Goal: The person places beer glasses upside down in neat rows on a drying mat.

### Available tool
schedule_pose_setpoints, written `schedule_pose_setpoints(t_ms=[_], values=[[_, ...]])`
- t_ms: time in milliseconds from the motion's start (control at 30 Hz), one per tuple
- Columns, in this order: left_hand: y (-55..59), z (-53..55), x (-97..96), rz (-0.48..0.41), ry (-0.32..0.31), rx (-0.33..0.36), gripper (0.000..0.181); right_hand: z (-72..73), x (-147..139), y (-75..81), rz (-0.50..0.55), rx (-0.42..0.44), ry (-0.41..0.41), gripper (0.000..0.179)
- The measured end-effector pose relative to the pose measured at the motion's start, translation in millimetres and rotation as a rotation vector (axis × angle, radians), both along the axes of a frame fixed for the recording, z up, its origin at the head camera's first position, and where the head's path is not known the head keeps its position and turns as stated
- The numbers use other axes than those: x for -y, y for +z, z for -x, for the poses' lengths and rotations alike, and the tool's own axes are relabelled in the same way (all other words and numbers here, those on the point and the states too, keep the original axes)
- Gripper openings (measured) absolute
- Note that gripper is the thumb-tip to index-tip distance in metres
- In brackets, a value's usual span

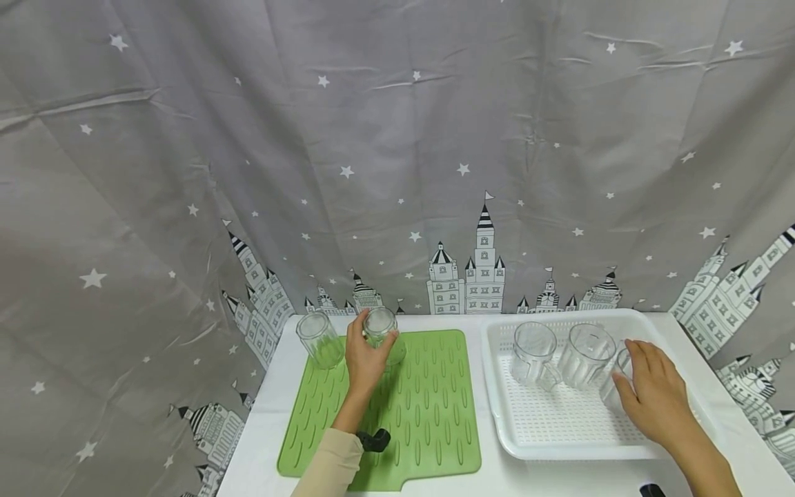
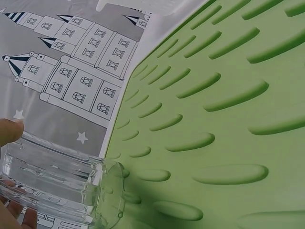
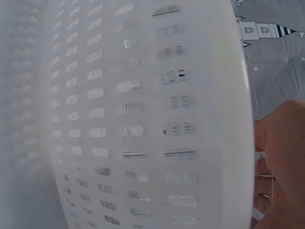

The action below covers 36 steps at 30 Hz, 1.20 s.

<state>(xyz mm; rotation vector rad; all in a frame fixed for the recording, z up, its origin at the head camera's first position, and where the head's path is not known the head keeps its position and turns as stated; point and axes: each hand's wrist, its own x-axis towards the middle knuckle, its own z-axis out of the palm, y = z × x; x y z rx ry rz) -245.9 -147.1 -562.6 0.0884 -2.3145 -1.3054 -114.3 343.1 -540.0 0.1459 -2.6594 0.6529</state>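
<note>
My left hand (image 1: 365, 360) grips a clear glass mug (image 1: 381, 323) around its upper part, over the far edge of the green drying mat (image 1: 428, 407). In the left wrist view the fingertips lie along the ribbed wall of that glass mug (image 2: 57, 174), whose other end is against or just above the mat. To its left stands another clear glass (image 1: 319, 339). Over at the white basket (image 1: 506, 435), my right hand (image 1: 660, 390) holds a glass mug (image 1: 611, 393) between thumb and fingers, mostly hidden by the hand. The right wrist view has the hand (image 3: 286, 162) behind the basket wall.
Two more glass mugs, one at the left (image 1: 533, 352) and one beside it (image 1: 585, 355), stand in the perforated basket. The mat and basket lie side by side on a white table (image 1: 254, 452). A grey curtain (image 1: 397, 152) with stars and castles hangs behind.
</note>
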Motion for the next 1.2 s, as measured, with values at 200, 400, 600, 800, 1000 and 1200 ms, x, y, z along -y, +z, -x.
schedule_pose_setpoints(t_ms=[200,400,600,800,1000,1200], values=[[-0.7,0.2,0.8,-0.027,-0.004,0.005,0.084,0.1,-0.5,-0.5,-0.009,-0.007,-0.003,0.064],[-7.5,-5.9,5.1,-0.062,-0.029,0.003,0.090,-1.0,-0.1,-3.0,-0.013,-0.012,-0.004,0.065],[-9.8,-19.3,17.8,-0.106,-0.053,0.066,0.098,-0.6,0.5,-1.4,-0.013,-0.015,-0.008,0.065],[-14.6,-39.9,32.6,-0.100,-0.096,0.106,0.102,1.2,-0.3,0.3,-0.025,-0.021,-0.016,0.065],[-19.1,-67.5,43.7,-0.047,-0.130,0.088,0.099,1.2,-1.2,-1.0,-0.024,-0.013,-0.022,0.065],[-29.8,-92.4,62.4,0.008,-0.045,0.098,0.078,0.8,-0.5,-1.8,-0.024,-0.004,-0.026,0.065]])
